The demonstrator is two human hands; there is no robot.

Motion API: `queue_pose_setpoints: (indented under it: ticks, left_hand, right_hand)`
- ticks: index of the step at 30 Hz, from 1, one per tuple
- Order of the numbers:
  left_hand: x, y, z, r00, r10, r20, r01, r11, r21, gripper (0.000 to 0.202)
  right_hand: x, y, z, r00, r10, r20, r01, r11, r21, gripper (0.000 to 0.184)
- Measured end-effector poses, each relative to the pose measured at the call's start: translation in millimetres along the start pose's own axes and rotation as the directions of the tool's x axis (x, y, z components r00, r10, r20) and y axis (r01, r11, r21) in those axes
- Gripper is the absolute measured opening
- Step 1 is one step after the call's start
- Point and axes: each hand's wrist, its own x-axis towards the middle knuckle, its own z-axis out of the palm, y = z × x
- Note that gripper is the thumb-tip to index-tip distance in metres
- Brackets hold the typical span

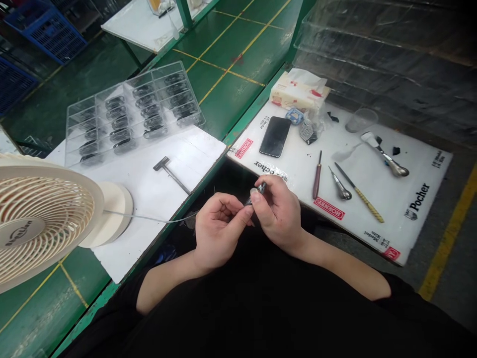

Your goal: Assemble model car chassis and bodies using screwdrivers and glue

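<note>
My left hand [216,229] and my right hand [278,211] meet over my lap, just in front of the bench edge. Both pinch a small dark slender part [257,193] between thumb and fingertips; its upper end sticks out above my right thumb. What the part is I cannot make out. Black sleeves cover my lap below the hands.
A white board [402,164] at right carries a black phone [275,136], several hand tools [340,186], a tissue box [298,92] and a clear cup [360,120]. At left stand a beige fan [40,219], a small hammer [170,172] and a clear tray of dark parts [130,112].
</note>
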Motion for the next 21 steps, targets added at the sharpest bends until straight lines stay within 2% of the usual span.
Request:
queue_pose_setpoints:
  ticks: [4, 8, 10, 15, 21]
  left_hand:
    - [3, -2, -4.0, 0.996, -0.085, -0.002, 0.085, 0.996, -0.013, 0.028]
    - [6, -5, -15.7, 0.987, -0.151, 0.060, 0.155, 0.985, -0.073, 0.026]
    - [8, -7, -20.7, 0.971, -0.212, 0.109, 0.226, 0.964, -0.139, 0.029]
    - [14, -10, -24.3, 0.906, -0.347, 0.241, 0.398, 0.893, -0.209, 0.039]
    - [16, -13, -22.7, 0.908, -0.348, 0.232, 0.396, 0.894, -0.209, 0.037]
  right_hand:
    - [4, 6, -1, 0.990, 0.100, 0.102, -0.108, 0.991, 0.073, 0.023]
    - [13, 10, -11, 0.962, 0.189, 0.198, -0.230, 0.951, 0.207, 0.042]
    - [18, 10, -18, 0.946, 0.221, 0.238, -0.279, 0.927, 0.249, 0.050]
    - [26, 5, -31, 0.939, 0.236, 0.249, -0.295, 0.927, 0.233, 0.056]
    - [26, 2, -31, 0.944, 0.242, 0.223, -0.287, 0.938, 0.194, 0.061]
